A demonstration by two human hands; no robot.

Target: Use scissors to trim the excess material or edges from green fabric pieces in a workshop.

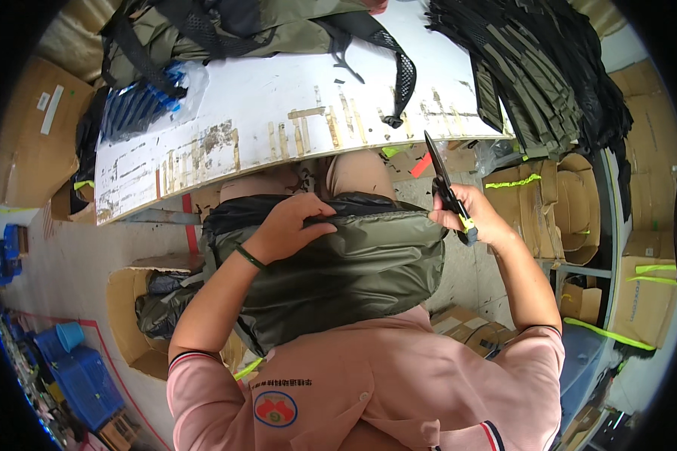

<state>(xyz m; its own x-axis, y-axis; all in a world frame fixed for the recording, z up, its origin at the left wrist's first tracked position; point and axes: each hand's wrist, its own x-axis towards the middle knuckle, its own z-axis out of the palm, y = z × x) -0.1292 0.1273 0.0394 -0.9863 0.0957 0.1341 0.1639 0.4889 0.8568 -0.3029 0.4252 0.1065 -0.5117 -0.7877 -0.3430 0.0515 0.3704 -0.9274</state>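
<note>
Across my lap lies an olive-green sewn fabric piece [353, 255] with a black part along its far edge. My left hand [297, 225] is closed at that edge, thumb and fingers pinching the seam. At the right end of the same edge, my right hand [470, 214] grips a pair of scissors [445, 188] with dark blades and a black-and-yellow handle. The blades point away from me, up toward the table edge. The right fingertips also touch the fabric's corner. Whether the blades are parted is hard to make out.
A white worktable [263, 98] with worn tape marks stands ahead. Olive and black bag parts [241, 30] lie on it, with a stack of straps [534, 75] at right. Cardboard boxes [553, 210] stand at right; an open carton [128, 316] and blue crates [79, 376] are at left.
</note>
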